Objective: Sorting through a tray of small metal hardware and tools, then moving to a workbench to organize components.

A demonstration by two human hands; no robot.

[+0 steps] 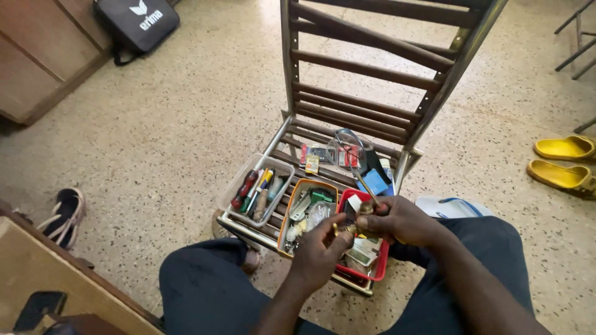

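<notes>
My left hand (320, 251) and my right hand (400, 220) meet over my lap, both closed on a small brass-coloured metal part (355, 226). A thin rod-like tool (366, 186) rises from the right hand's grip toward the chair. Just beyond the hands, on the slatted seat of a metal-framed wooden chair (347, 111), stand a red tray (380, 268) and an orange-rimmed tray (292, 208) with several small parts. A clear tray (239, 186) of screwdrivers and pens stands to their left.
Small boxes, a blue item and a clear round lid (344, 152) lie at the seat's back. Yellow slippers (562, 161) sit on the speckled floor at right, a sandal (62, 214) at left, a black bag (136, 22) top left. A wooden table edge (56, 273) is at lower left.
</notes>
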